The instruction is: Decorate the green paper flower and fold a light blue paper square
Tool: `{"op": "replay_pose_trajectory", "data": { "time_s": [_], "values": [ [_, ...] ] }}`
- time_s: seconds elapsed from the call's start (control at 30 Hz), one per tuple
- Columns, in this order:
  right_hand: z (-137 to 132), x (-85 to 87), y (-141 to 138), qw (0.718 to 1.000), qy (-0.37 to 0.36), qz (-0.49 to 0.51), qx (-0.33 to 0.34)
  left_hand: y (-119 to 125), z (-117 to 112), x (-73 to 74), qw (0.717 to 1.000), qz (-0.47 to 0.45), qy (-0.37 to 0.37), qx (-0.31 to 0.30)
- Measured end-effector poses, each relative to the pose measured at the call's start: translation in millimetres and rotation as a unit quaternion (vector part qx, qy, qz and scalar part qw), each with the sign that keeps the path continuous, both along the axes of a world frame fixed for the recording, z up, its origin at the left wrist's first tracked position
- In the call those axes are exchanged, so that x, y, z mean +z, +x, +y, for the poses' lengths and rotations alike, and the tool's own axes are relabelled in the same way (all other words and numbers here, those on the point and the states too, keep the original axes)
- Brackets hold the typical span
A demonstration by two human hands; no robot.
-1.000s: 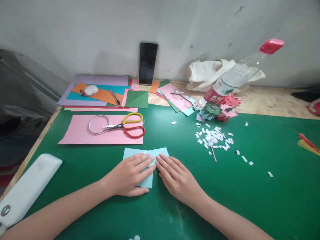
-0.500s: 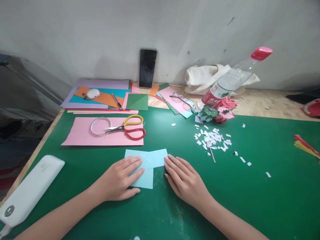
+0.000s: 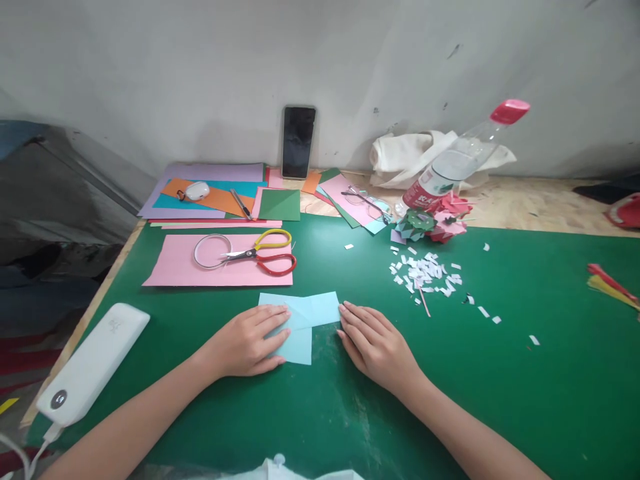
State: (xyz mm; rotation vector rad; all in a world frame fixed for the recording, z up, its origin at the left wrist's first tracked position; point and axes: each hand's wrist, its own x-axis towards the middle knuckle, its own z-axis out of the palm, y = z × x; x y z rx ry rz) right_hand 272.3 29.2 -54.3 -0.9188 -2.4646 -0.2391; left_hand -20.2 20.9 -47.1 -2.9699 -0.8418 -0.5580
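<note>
A light blue folded paper [image 3: 306,319] lies on the green mat [image 3: 450,387] in front of me. My left hand [image 3: 247,341] rests flat on the paper's left part, fingers stretched out and pressing it down. My right hand [image 3: 376,343] lies flat on the mat just right of the paper, its fingertips at the paper's right edge. Neither hand holds anything.
Behind the paper lies a pink sheet [image 3: 175,270] with red-and-yellow scissors [image 3: 263,253] and a tape ring [image 3: 209,251]. Coloured sheets [image 3: 210,193], a phone [image 3: 299,141], glasses [image 3: 364,200], a tilted bottle [image 3: 457,163], paper flowers [image 3: 433,223], white scraps [image 3: 425,273] and a white power bank [image 3: 95,363] are around.
My hands have drawn apart: the right hand slid off the paper to its right edge, the left hand pulled back toward the left. The camera view shifted slightly.
</note>
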Motion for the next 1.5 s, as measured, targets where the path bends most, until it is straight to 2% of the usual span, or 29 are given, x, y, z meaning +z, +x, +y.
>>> {"op": "replay_pose_trajectory", "data": {
  "time_s": [0.13, 0.4, 0.67, 1.27, 1.5],
  "values": [
    [0.3, 0.4, -3.5, 0.999, 0.031, -0.019, -0.006, -0.5, 1.6, -0.5, 1.0, -0.008, 0.008, -0.003],
    [-1.5, 0.3, -8.5, 0.997, 0.059, -0.049, -0.017, -2.8, 1.9, 0.3, 0.999, 0.003, -0.036, 0.009],
    [-4.1, 1.7, -7.4, 0.997, 0.044, -0.068, -0.017, -4.8, 1.2, -0.2, 0.997, 0.017, -0.068, 0.009],
    [-4.3, 2.9, -8.9, 0.997, 0.028, -0.067, -0.022, -5.0, -0.3, 1.0, 0.997, 0.032, -0.074, 0.017],
    [-4.0, 3.1, -7.8, 0.998, 0.009, -0.053, -0.017, 0.9, -3.5, -1.2, 0.992, -0.01, -0.116, 0.047]
  ]
}}
